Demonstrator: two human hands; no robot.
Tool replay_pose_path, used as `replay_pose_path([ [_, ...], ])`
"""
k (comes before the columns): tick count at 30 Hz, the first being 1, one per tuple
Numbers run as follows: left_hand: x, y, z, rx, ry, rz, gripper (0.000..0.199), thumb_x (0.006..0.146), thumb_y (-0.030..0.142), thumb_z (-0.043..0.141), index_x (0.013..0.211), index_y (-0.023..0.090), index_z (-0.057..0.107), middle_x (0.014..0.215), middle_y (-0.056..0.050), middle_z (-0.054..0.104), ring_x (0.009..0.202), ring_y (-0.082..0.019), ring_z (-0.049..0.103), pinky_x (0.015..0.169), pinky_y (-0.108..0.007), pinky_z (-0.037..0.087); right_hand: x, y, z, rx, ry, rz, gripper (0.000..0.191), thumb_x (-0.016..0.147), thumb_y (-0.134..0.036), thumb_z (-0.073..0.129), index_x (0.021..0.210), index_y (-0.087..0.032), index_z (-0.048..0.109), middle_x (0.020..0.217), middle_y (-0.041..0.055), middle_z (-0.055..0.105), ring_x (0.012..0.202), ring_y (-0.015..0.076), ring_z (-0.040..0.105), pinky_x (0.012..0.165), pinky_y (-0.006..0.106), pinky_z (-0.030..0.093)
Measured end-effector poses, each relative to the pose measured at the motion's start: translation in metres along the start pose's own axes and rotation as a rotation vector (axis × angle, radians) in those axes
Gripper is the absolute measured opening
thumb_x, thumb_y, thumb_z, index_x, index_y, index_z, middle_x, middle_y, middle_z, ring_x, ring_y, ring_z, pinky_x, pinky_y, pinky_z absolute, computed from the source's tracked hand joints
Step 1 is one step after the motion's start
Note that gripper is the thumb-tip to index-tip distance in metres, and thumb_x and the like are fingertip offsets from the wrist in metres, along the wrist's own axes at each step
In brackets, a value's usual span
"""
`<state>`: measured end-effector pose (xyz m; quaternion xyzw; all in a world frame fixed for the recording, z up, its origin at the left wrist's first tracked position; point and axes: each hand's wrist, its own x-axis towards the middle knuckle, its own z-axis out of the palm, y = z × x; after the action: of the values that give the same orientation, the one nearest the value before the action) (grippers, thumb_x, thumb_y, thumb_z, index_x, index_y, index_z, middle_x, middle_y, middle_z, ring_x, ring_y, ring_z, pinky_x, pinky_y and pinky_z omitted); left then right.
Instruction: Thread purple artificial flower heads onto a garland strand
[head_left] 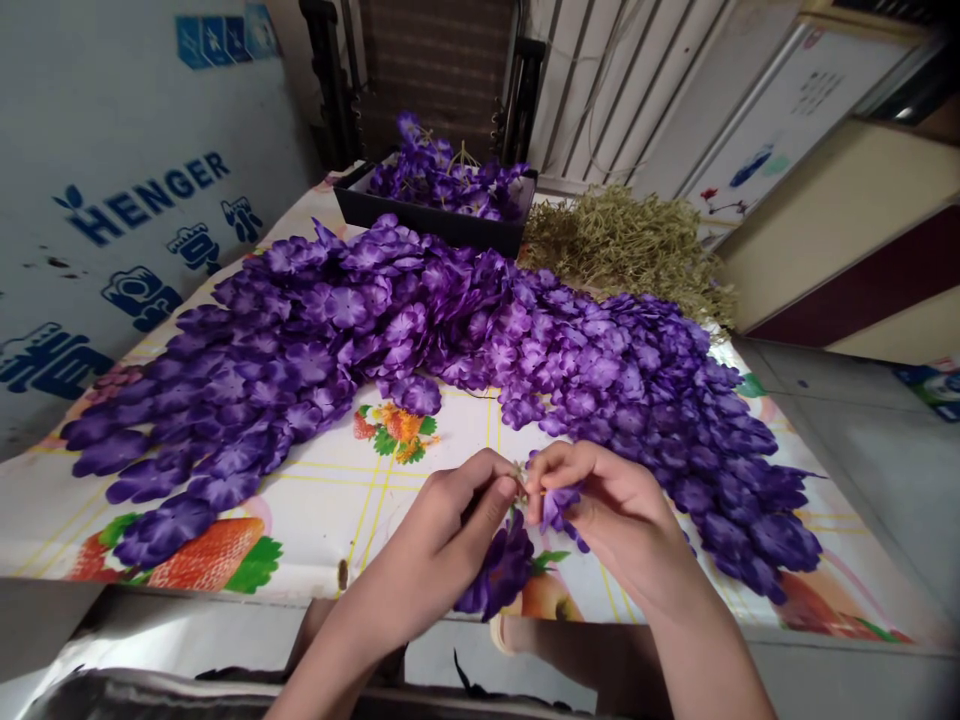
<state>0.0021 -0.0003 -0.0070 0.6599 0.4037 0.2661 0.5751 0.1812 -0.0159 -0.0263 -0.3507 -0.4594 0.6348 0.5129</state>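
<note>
Left hand (442, 525) curled, thumb and fingers pinching a thin stem (518, 478), with a purple cloth flower (499, 572) hanging just below. Right hand (607, 505) also curled, fingertips pinching purple petals (559, 505) right beside the stem, the two hands nearly touching. Both are over the near edge of a fruit-print tablecloth (322, 530). A big spread of loose purple flowers (420, 325) remains on it. Farther back, a black tray (431, 222) holds more purple flowers (450, 180), and a heap of dry green sprigs (622, 250) sits beside it.
</note>
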Motion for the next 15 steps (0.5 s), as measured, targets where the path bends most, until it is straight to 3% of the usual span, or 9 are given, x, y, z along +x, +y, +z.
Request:
replay_pose_path([
  [7,-0.004,-0.002,-0.002,0.11,-0.042,0.107,0.028,0.098,0.032,0.042,0.081,0.017,0.059,0.071,0.003,0.057,0.066,-0.009,0.051,0.064,-0.018,0.039,-0.007,-0.015,0.007,-0.224,0.069,-0.17,0.019,0.085,-0.008,0.061,0.082,-0.025,0.068,0.09,0.0008,0.062,0.083,0.0144,0.06,0.071,0.026,0.047],
  [15,-0.004,-0.002,-0.001,0.236,-0.044,0.193,0.028,0.097,0.03,0.042,0.084,0.017,0.063,0.073,-0.001,0.064,0.066,-0.012,0.056,0.064,-0.021,0.042,-0.01,-0.025,0.007,-0.492,0.026,-0.175,0.017,0.089,-0.013,0.057,0.081,-0.027,0.063,0.093,0.0003,0.059,0.087,0.0156,0.058,0.073,0.028,0.045],
])
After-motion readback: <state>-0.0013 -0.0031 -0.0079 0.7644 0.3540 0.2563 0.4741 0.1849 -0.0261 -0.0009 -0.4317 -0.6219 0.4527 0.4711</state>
